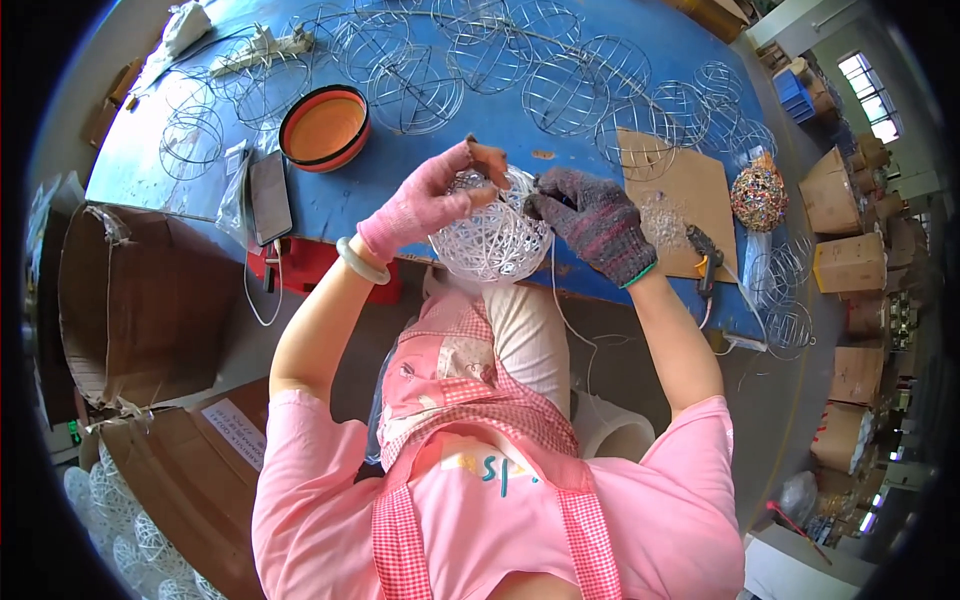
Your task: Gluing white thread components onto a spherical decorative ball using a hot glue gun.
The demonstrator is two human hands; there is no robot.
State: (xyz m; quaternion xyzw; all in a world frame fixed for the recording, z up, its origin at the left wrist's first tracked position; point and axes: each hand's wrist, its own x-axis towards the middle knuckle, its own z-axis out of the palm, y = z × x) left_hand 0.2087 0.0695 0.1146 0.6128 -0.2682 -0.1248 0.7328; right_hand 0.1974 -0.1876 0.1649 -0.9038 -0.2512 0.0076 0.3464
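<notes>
From the head view, the white woven ball [492, 238] sits at the near edge of the blue desk [180, 150], cupped from its left by the left hand [425, 205], while the right hand [597, 222] pinches its top right with fingers [545, 200] pressed together.

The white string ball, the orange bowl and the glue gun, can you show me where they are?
white string ball [492, 245], head view, on its woven front below the hands.
orange bowl [325, 128], head view, on its inner floor.
glue gun [703, 246], head view, on its dark body, lying on the cardboard sheet.
</notes>
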